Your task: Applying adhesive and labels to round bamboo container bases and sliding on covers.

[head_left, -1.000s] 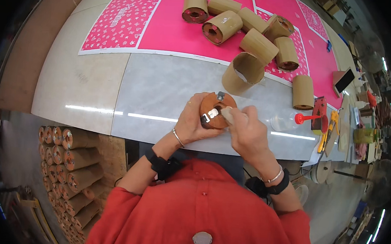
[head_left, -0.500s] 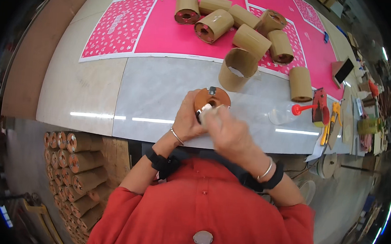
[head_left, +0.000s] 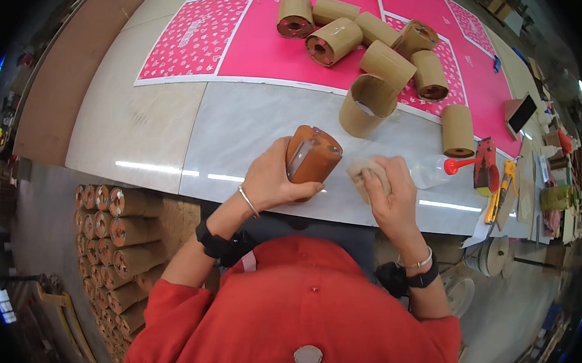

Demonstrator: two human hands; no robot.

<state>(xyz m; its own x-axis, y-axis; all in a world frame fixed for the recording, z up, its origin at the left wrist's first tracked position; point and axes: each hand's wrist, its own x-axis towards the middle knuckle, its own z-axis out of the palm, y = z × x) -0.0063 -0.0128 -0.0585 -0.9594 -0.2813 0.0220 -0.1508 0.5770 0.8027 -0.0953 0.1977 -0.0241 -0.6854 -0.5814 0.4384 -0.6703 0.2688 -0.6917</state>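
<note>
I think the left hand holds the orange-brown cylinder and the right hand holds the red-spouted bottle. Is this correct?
Not the bottle: the head view shows the right hand holding a pale cloth. The left hand holds the orange-brown cylinder.

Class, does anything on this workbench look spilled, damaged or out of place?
Nothing looks spilled or broken. One oddity: the open cardboard tube, upright beyond the held orange-brown cylinder, looks hollow with something whitish inside, while several brown rolls show largely filled ends.

I see the left grip [head_left: 269, 178] holding a brown cylinder [head_left: 321, 160]. Right of that cylinder, the right grip [head_left: 394, 197] clutches a pale cloth [head_left: 361, 169].
</note>
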